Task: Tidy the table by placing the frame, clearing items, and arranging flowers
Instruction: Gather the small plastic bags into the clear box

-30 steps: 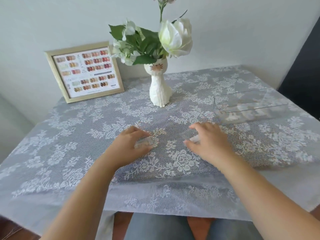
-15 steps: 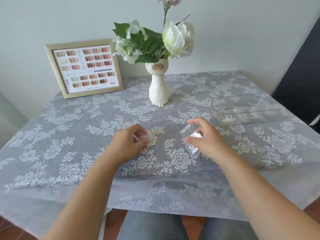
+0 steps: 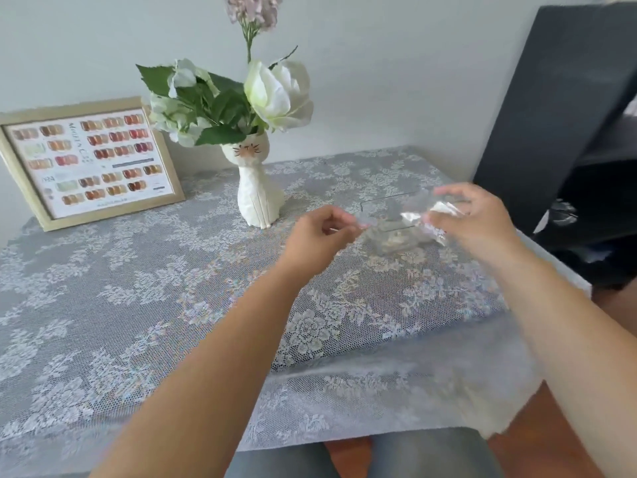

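My right hand (image 3: 477, 219) holds a small clear plastic packet (image 3: 422, 219) in the air over the clear tray (image 3: 389, 236) at the table's right side. My left hand (image 3: 319, 232) is raised beside the tray, fingers pinched on another small clear packet (image 3: 358, 220), which is blurred. The gold picture frame (image 3: 88, 160) with a nail colour chart leans against the wall at the back left. A white cat-shaped vase (image 3: 256, 191) with white flowers (image 3: 275, 91) and green leaves stands upright at the back middle.
A white lace cloth (image 3: 138, 288) covers the table and hangs over the front edge. A black object (image 3: 558, 108) stands right of the table by the wall. My knees show below the cloth.
Both hands lifted off the cloth with the small packets and moved right and away, to the clear tray. The view turned right.
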### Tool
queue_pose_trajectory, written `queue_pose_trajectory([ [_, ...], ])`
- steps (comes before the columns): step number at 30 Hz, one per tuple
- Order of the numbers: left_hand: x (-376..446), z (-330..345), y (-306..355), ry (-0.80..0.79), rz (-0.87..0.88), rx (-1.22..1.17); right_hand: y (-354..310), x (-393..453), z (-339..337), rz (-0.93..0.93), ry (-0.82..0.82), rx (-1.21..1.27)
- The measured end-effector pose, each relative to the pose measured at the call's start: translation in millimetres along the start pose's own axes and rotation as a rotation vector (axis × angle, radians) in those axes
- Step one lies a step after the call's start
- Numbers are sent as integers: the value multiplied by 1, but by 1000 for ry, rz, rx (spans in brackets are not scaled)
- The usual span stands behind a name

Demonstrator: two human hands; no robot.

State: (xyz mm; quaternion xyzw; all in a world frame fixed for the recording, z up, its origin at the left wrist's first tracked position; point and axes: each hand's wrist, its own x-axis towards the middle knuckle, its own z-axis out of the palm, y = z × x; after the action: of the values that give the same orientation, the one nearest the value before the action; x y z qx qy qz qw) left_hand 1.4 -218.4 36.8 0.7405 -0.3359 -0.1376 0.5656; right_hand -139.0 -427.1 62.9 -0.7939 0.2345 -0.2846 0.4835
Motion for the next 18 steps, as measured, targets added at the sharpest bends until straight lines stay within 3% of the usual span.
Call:
queue_pose_trajectory([
  [5, 33, 34, 15, 17, 28, 24, 8, 53, -39, -4, 112, -116],
  [11, 61, 55, 19, 90, 121, 342, 22, 95, -40, -12, -118, -390],
  [18, 88, 62, 14, 41, -19, 687, 32, 107, -29, 0, -299, -636],
])
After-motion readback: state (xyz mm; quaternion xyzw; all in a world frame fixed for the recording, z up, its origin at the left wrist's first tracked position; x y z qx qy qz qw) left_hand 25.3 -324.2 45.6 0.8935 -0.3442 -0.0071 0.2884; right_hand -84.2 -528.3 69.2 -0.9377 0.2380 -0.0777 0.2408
